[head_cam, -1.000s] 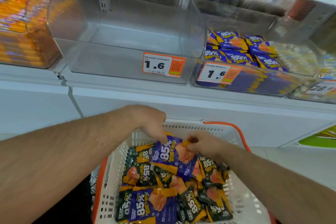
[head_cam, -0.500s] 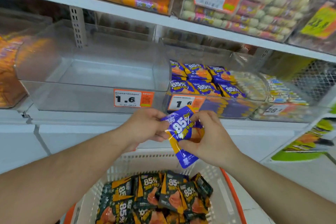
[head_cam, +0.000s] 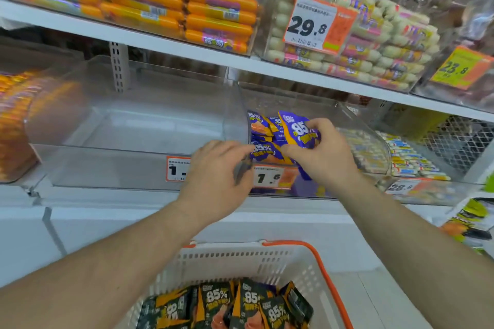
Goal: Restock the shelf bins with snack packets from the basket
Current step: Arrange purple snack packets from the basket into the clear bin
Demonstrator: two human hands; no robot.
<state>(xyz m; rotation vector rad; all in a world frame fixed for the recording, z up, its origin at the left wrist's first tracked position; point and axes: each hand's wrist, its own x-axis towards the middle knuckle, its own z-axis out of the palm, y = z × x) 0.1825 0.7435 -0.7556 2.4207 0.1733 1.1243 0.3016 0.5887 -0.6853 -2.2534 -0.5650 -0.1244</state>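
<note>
1. Head view: my right hand (head_cam: 318,160) grips 1 purple packet (head_cam: 298,131), long axis tilted upright, over the purple bin (head_cam: 374,141), just above the stacked packets (head_cam: 263,152).
2. My left hand (head_cam: 216,181) holds nothing, fingers relaxed, fingertips touching that stack at the bin's left front.
3. Basket (head_cam: 240,256) sits below; dark packets (head_cam: 230,304) remain.
4. Judgement: the right hand is nearer; the packet goes down and back.

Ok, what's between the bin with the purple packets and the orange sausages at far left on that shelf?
One clear bin with nothing visible inside, seen in the head view. It sits beside the purple-packet bin.
</note>
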